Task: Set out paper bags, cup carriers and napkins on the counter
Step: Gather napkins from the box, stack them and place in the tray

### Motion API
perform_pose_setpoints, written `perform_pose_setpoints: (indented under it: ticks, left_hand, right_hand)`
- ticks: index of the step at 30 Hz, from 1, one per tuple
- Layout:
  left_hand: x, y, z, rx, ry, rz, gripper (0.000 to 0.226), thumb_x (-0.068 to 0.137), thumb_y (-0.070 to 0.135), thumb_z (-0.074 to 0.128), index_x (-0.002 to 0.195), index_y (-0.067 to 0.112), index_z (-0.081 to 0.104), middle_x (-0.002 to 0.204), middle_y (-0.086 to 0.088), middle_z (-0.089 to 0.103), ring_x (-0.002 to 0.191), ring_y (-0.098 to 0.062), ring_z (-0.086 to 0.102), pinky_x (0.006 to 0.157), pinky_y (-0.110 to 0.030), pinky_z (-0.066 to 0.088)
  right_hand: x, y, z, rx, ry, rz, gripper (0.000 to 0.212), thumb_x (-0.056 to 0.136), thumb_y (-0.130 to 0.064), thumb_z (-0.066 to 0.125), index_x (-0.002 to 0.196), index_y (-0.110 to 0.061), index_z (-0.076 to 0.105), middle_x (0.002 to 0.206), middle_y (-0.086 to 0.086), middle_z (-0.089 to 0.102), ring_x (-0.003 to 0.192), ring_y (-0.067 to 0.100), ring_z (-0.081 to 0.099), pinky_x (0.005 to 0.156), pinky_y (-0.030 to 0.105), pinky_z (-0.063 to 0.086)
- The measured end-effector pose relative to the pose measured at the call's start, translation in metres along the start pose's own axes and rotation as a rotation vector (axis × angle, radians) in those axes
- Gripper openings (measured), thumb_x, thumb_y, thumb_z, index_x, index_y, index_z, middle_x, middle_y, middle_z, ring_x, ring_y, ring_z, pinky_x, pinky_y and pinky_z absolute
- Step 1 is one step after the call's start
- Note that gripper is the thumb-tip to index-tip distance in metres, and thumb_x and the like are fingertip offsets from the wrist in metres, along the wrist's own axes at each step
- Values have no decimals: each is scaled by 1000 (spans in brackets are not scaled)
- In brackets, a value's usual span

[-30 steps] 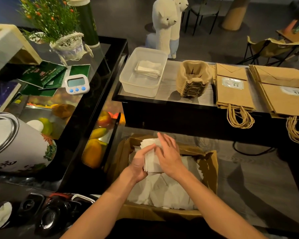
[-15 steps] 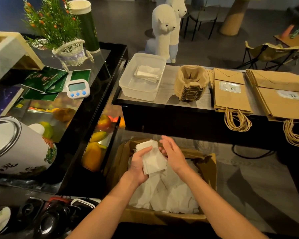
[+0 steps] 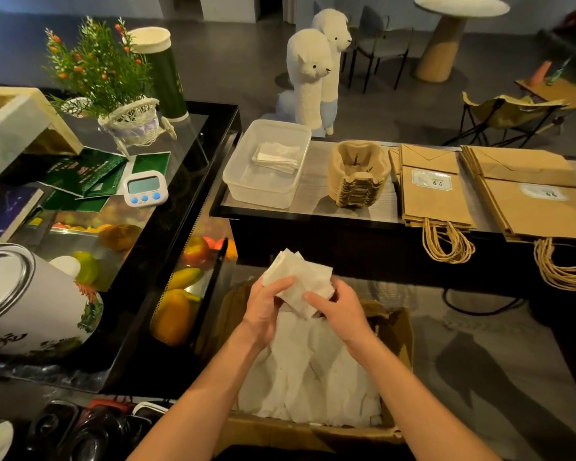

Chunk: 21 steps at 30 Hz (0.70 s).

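Note:
My left hand (image 3: 265, 302) and my right hand (image 3: 340, 306) both grip a small stack of white napkins (image 3: 301, 276), held above an open cardboard box (image 3: 396, 331) full of loose napkins (image 3: 306, 371). On the counter (image 3: 316, 194) beyond stands a clear plastic tub (image 3: 263, 188) with a few folded napkins (image 3: 276, 154) inside. Right of it sits a stack of brown cup carriers (image 3: 358, 173), then two piles of brown paper bags (image 3: 433, 191) (image 3: 532, 201) with twine handles hanging over the edge.
A glass display case (image 3: 167, 227) with fruit stands at the left, topped by a timer (image 3: 143, 193), green leaflets and a plant basket (image 3: 133, 123). A large white tin (image 3: 24, 301) is near left. Two plush alpacas (image 3: 313, 71) stand behind the counter.
Both hands have lifted the napkin stack up out of the box, away from the loose napkins, and my right hand has moved from on top of the stack to its side.

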<state>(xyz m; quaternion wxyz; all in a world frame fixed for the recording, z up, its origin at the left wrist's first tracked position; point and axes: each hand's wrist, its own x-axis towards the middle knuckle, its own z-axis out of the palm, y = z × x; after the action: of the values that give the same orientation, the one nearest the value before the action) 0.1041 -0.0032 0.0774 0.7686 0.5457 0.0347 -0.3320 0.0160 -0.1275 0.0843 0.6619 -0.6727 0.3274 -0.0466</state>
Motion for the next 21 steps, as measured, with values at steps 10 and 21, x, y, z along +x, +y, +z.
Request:
perform_pose_setpoints:
  ticks: [10,21]
  left_hand:
    - [25,26,47,343,-24,201,35,89,15,75,120,25,62,116,0,70,110,-17,66,94,-39,57]
    - [75,53,109,463,-87,378,50,83,8,80,126,25,59,117,3,69,106,-7,66,87,-22,55]
  right_hand:
    - [28,-42,-37,-42,72,-229,37,99,-22,64,130,-33,48,118,-10,62,107,8,61,82,23,54]
    - [78,-87,-86,-218,111,-426,32,97,-15,65,117,-36,51,110,-10,64,104,4,58,81,20,44]
